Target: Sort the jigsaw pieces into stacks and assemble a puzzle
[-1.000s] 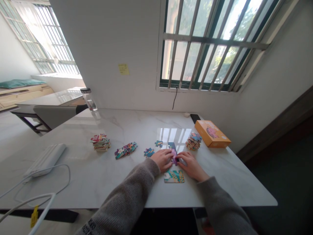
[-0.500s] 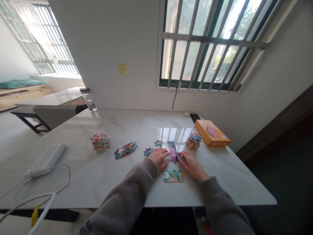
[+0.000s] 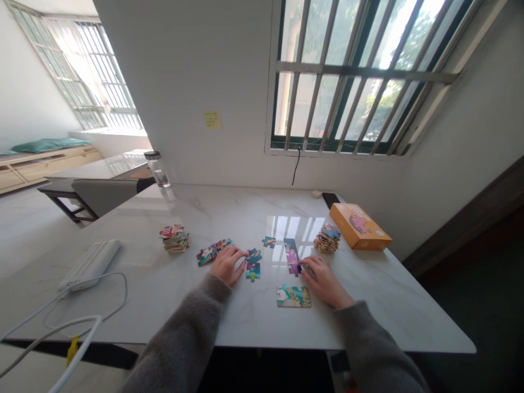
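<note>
My left hand (image 3: 227, 265) is over the left-middle of the table, thumb and index finger apart. Its fingertips are at the left edge of a dark blue jigsaw piece (image 3: 254, 255). Just below that lies a purple and teal jigsaw piece (image 3: 252, 272). My right hand (image 3: 325, 279) rests on the tabletop with loosely bent, parted fingers, beside the lower right edge of a joined purple puzzle strip (image 3: 291, 255). Nearer me lies a joined teal puzzle section (image 3: 293, 297) with orange leaves. A small blue piece (image 3: 268, 242) sits alone farther back.
Overlapping puzzle pieces (image 3: 213, 252) lie left of my left hand. Stacks of pieces stand at the left (image 3: 175, 240) and right (image 3: 327, 240). An orange box (image 3: 360, 226), a black phone (image 3: 330, 200), a bottle (image 3: 158, 170) and a white power strip (image 3: 90, 265) with cables surround them.
My left hand has left the purple strip and moved left to the loose blue pieces, uncovering the lower one. My right hand stays beside the strip. The view has shifted slightly.
</note>
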Demonstrator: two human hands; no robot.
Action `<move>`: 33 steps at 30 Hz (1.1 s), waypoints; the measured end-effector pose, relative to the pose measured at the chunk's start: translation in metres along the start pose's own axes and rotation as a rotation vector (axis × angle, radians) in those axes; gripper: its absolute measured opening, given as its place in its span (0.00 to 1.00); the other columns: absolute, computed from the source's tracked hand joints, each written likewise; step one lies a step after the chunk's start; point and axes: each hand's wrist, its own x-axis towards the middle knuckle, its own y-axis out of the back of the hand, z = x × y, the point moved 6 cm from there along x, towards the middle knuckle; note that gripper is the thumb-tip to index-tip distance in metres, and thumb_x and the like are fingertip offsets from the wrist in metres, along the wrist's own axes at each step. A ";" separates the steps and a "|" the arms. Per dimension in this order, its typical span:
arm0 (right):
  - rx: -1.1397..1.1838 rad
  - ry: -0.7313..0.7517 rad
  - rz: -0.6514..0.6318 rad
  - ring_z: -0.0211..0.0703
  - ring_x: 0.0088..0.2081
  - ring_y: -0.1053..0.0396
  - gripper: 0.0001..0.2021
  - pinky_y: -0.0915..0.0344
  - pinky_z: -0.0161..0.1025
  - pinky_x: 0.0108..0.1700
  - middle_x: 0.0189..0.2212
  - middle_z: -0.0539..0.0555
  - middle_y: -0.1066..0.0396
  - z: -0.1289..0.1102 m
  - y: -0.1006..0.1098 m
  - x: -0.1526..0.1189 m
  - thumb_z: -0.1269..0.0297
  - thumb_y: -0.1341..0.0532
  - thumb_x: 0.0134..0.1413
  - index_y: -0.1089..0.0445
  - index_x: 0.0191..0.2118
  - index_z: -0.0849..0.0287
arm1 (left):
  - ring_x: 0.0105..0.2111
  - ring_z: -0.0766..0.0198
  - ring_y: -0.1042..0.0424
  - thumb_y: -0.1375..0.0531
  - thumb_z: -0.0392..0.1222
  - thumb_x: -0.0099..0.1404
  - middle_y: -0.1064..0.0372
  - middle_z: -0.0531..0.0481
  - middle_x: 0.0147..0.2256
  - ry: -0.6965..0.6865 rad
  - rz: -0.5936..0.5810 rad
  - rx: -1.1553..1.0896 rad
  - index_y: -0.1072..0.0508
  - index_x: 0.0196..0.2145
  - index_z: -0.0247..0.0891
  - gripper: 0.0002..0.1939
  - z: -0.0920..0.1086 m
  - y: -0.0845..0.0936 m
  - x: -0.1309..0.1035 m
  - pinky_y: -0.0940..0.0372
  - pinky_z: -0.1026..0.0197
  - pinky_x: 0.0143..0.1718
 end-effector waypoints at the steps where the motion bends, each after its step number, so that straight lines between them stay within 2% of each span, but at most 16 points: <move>1: 0.000 -0.003 0.002 0.51 0.49 0.35 0.10 0.38 0.49 0.53 0.46 0.56 0.28 0.000 0.000 0.000 0.67 0.43 0.63 0.29 0.47 0.54 | 0.41 0.55 0.32 0.44 0.39 0.66 0.29 0.46 0.38 0.005 0.026 0.013 0.25 0.42 0.40 0.10 -0.006 0.005 -0.004 0.36 0.51 0.48; 4: 0.001 0.000 0.006 0.52 0.49 0.35 0.10 0.38 0.50 0.53 0.46 0.56 0.28 0.001 -0.001 0.000 0.67 0.44 0.63 0.29 0.47 0.54 | 0.45 0.53 0.32 0.44 0.39 0.66 0.29 0.46 0.41 0.058 0.104 0.077 0.25 0.43 0.42 0.11 -0.027 0.022 -0.017 0.36 0.49 0.51; 6: 0.004 0.012 0.007 0.52 0.49 0.34 0.10 0.38 0.50 0.53 0.46 0.56 0.28 0.001 -0.002 0.000 0.66 0.44 0.63 0.28 0.47 0.54 | 0.48 0.51 0.33 0.43 0.41 0.65 0.30 0.45 0.47 0.131 0.138 0.125 0.26 0.47 0.44 0.14 -0.047 0.031 -0.027 0.37 0.47 0.53; 10: -0.002 0.026 0.030 0.52 0.48 0.34 0.10 0.37 0.50 0.52 0.45 0.57 0.28 0.000 -0.001 0.001 0.66 0.44 0.63 0.28 0.46 0.53 | 0.51 0.47 0.34 0.39 0.48 0.60 0.34 0.43 0.55 0.276 0.105 0.187 0.31 0.56 0.44 0.25 -0.092 0.039 -0.044 0.37 0.43 0.55; 13: -0.007 0.026 0.037 0.52 0.48 0.34 0.10 0.36 0.50 0.51 0.44 0.57 0.28 -0.002 0.001 0.001 0.65 0.44 0.62 0.27 0.46 0.54 | 0.49 0.47 0.31 0.40 0.50 0.60 0.30 0.42 0.51 0.338 0.035 0.147 0.32 0.57 0.40 0.28 -0.117 0.038 -0.052 0.36 0.44 0.54; 16: -0.006 0.020 0.031 0.53 0.48 0.34 0.10 0.36 0.50 0.51 0.44 0.57 0.28 -0.003 0.001 0.001 0.65 0.44 0.62 0.27 0.45 0.53 | 0.46 0.47 0.29 0.40 0.50 0.61 0.27 0.41 0.46 0.362 -0.009 0.097 0.30 0.54 0.37 0.26 -0.128 0.037 -0.056 0.34 0.45 0.52; 20: 0.004 0.023 0.024 0.53 0.48 0.34 0.10 0.37 0.50 0.52 0.44 0.57 0.28 -0.002 0.001 0.001 0.65 0.44 0.62 0.28 0.46 0.54 | 0.44 0.50 0.29 0.40 0.50 0.61 0.27 0.42 0.43 0.352 0.042 0.060 0.28 0.50 0.36 0.22 -0.123 0.044 -0.055 0.33 0.47 0.50; 23: 0.009 0.024 0.022 0.52 0.48 0.34 0.10 0.37 0.51 0.52 0.44 0.57 0.28 -0.001 -0.001 0.001 0.65 0.44 0.63 0.28 0.46 0.54 | 0.44 0.51 0.29 0.40 0.50 0.62 0.27 0.43 0.42 0.309 0.109 0.065 0.27 0.48 0.37 0.19 -0.109 0.050 -0.051 0.33 0.47 0.50; 26: 0.016 0.029 0.038 0.52 0.47 0.33 0.10 0.36 0.51 0.51 0.43 0.57 0.28 0.000 0.000 0.002 0.65 0.44 0.62 0.28 0.46 0.54 | 0.46 0.51 0.29 0.38 0.50 0.62 0.27 0.44 0.46 0.183 0.109 0.044 0.29 0.49 0.40 0.19 -0.084 0.048 -0.043 0.34 0.48 0.52; 30: 0.043 0.035 0.099 0.53 0.46 0.34 0.11 0.35 0.51 0.51 0.42 0.57 0.28 0.000 0.004 0.003 0.66 0.45 0.62 0.28 0.47 0.55 | 0.50 0.52 0.29 0.37 0.47 0.63 0.28 0.43 0.50 -0.010 0.022 -0.034 0.31 0.52 0.41 0.21 -0.047 0.036 -0.035 0.34 0.49 0.54; 33: 0.058 0.042 0.174 0.53 0.45 0.33 0.11 0.35 0.51 0.50 0.40 0.58 0.28 -0.002 0.012 0.004 0.66 0.46 0.63 0.28 0.46 0.55 | 0.50 0.53 0.28 0.37 0.47 0.64 0.27 0.43 0.50 -0.070 -0.002 -0.046 0.31 0.54 0.41 0.22 -0.025 0.032 -0.031 0.33 0.50 0.53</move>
